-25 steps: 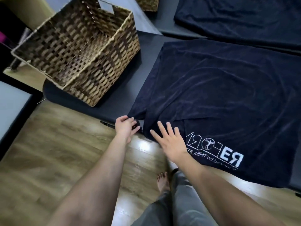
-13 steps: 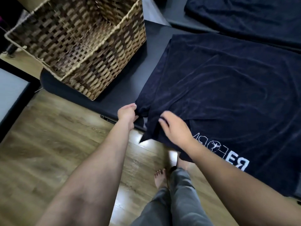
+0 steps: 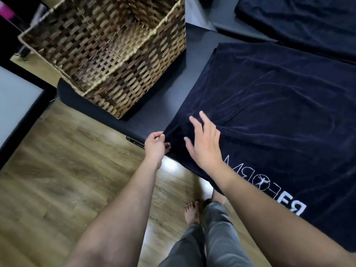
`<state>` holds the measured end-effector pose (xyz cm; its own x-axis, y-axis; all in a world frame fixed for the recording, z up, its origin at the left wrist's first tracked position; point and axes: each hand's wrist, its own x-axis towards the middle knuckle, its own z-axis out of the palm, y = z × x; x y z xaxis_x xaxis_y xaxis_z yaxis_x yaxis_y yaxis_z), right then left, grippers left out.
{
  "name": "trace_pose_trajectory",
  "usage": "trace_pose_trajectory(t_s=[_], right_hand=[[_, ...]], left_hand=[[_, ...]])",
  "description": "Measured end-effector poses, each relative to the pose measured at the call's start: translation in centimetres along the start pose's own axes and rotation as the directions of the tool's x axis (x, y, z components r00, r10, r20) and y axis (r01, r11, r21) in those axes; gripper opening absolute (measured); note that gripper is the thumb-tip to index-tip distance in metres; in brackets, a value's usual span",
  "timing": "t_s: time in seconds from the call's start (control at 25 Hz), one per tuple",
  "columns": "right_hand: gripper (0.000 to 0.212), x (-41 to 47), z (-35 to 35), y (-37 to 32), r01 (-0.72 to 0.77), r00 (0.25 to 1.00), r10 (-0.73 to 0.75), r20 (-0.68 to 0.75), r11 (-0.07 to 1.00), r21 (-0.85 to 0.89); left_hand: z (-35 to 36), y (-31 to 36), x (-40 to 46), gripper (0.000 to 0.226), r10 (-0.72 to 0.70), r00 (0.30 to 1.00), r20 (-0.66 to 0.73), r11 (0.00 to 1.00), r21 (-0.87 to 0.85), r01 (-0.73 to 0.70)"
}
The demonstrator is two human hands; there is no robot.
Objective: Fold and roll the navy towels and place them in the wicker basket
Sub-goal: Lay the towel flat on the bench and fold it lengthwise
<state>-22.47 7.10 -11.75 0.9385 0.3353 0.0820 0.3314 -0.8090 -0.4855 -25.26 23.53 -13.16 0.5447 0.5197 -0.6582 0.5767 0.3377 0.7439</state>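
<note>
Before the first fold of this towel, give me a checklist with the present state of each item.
1. Left hand pinches the corner of the near towel: ok.
2. Right hand lies flat on the towel, fingers spread: ok.
3. Towel spread flat on the black bench: not ok, creases run out from the right hand.
4. Wicker basket stands apart from the towel: ok.
5. Basket empty: ok, as far as the view shows.
6. Far corners of the towel lie square: cannot tell, out of frame.

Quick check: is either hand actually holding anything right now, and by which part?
The left hand pinches the navy towel at its near left corner. The right hand holds nothing; its fingers are spread over the towel.
</note>
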Motion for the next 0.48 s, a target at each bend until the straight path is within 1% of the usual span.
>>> trace_pose_trajectory(t_s=[0.04,0.08,0.12,0.16,0.2,0.24,0.28,0.32,0.36,0.4,0.44,0.48], right_hand=[[0.069,-0.8,0.7,-0.1,0.072,0.997,-0.075,-0.028,0.992,-0.102],[0.074,-1.3,1.2,-0.1,0.064,0.998,-0.067,-0.009,0.982,-0.175],[0.077,-1.5,1.8,0.1,-0.015,1.000,0.019,0.014,0.979,-0.205],[0.078,-1.1,1.9,0.2,-0.123,0.990,0.134,0.038,0.968,-0.220],[0.071,-0.4,1.9,0.2,-0.195,0.975,0.214,0.058,0.951,-0.242],[0.056,0.8,1.7,0.0,-0.212,0.971,0.232,0.054,0.944,-0.255],[0.037,2.2,1.3,-0.2,-0.210,0.974,0.223,0.038,0.952,-0.224],[0.023,3.6,0.8,-0.3,-0.231,0.972,0.233,0.009,0.968,-0.097],[0.017,4.9,-0.1,-0.4,-0.262,0.964,0.265,-0.019,0.961,0.084],[0.016,5.9,-0.8,-0.4,-0.285,0.951,0.306,-0.040,0.921,0.266],[0.018,6.5,-1.3,-0.2,-0.283,0.944,0.325,-0.048,0.878,0.386],[0.019,6.7,-1.7,0.0,-0.270,0.952,0.304,-0.024,0.877,0.398]], left_hand=[[-0.1,-0.2,0.1,0.011,-0.009,1.000,0.020,1.000,-0.011,0.009],[-0.2,-0.3,0.1,0.014,-0.016,0.999,0.042,1.000,-0.012,0.016],[-0.3,-0.5,0.0,0.015,-0.015,0.998,0.058,1.000,-0.004,0.015],[-0.4,-0.4,-0.2,0.016,-0.009,0.997,0.071,1.000,0.004,0.009],[-0.4,-0.4,-0.4,0.017,0.001,0.997,0.080,1.000,0.003,-0.001],[-0.4,-0.4,-0.6,0.017,0.012,0.996,0.085,1.000,0.003,-0.013],[-0.4,-0.2,-0.8,0.017,0.024,0.995,0.092,1.000,0.006,-0.025],[-0.4,-0.1,-0.8,0.017,0.030,0.995,0.096,0.999,0.014,-0.032],[-0.3,-0.1,-0.8,0.017,0.034,0.995,0.098,0.999,0.023,-0.037],[-0.3,-0.1,-0.9,0.019,0.036,0.994,0.100,0.999,0.034,-0.040],[-0.3,-0.1,-0.9,0.019,0.037,0.994,0.101,0.998,0.043,-0.041],[-0.2,-0.2,-0.9,0.020,0.034,0.995,0.097,0.998,0.047,-0.039]])
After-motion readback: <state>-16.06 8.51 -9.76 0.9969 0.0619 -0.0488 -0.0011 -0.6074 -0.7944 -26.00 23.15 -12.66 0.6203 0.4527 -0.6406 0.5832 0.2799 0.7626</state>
